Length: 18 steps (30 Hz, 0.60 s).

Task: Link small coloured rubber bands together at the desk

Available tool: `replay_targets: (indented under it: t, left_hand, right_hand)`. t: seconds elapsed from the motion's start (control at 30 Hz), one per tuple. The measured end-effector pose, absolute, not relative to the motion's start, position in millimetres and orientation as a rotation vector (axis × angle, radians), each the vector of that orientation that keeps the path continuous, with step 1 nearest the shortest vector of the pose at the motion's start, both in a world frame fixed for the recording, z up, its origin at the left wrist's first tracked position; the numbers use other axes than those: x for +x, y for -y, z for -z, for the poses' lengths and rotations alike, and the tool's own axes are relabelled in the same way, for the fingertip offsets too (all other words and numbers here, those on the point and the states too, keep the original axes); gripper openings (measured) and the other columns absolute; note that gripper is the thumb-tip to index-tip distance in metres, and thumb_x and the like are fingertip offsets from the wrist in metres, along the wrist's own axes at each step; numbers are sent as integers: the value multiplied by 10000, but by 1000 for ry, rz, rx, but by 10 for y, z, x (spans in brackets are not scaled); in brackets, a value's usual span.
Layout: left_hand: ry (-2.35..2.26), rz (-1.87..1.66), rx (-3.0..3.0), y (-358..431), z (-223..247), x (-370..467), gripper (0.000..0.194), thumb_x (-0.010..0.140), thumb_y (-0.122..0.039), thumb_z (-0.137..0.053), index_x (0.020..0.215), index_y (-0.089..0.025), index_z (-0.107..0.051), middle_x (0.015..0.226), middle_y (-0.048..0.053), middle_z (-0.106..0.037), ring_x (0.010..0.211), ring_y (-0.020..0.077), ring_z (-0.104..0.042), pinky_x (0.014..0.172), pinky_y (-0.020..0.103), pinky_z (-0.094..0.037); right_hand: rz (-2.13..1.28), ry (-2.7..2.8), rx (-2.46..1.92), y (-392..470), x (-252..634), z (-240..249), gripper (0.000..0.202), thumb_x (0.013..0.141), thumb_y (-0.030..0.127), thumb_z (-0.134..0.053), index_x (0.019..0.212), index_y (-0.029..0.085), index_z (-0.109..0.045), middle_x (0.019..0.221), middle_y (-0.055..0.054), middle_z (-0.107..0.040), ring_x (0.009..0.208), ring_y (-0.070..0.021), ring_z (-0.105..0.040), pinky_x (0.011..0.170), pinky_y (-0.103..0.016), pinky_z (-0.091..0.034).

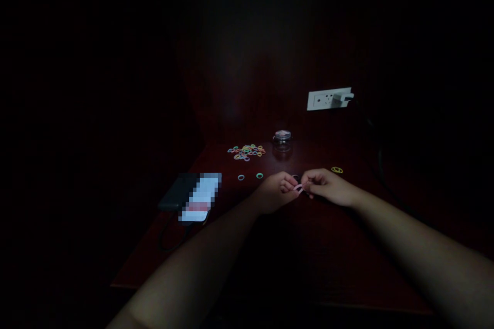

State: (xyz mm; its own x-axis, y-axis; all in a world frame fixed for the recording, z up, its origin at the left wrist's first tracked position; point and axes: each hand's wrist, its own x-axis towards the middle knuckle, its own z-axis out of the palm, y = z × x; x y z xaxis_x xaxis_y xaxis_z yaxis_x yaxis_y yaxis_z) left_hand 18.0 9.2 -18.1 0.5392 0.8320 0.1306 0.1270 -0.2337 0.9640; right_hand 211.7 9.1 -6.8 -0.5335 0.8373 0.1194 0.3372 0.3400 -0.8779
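Observation:
A small pink band (298, 187) is pinched between my two hands above the dark red table. My left hand (277, 191) has its fingers closed on the band's left side. From the right, my right hand (326, 186) grips the same band with thumb and fingertips. Another pale band (295, 177) shows partly just behind the fingers. On the table to the left lie a green band (260, 176) and a light blue band (241, 178). Yellow bands (337, 170) rest beyond my right hand.
A pile of several coloured bands (246, 152) lies at the back, beside a clear lidded jar (282, 141). A lit phone (201, 198) and a dark flat object (177, 191) with a cable lie left. A wall socket (328, 99) holds a plug.

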Motion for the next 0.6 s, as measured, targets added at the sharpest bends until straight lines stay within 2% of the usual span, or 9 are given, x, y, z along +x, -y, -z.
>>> replay_targets:
  t: [0.43,0.6]
  left_hand:
    - [-808,-839,1688,-111,220,181,267,700,-211,-662,905,-120,-517,740,-5,-563,572,44,-466,539,189,-363]
    - [-809,-841,1688,-119,271,166,346,705,-221,-660,994,-141,-487,749,-5,-577,590,58,-495,549,194,-372]
  right_hand:
    - [-1173,1995,-1060,-75,2089,36,267,748,402,-601,727,137,-589,609,0,-562,548,-95,-493,532,-235,-391]
    - [-1187,1949,-1104,-85,2096,52,286,755,424,-586,740,139,-576,602,2,-552,532,-95,-497,510,-226,-388]
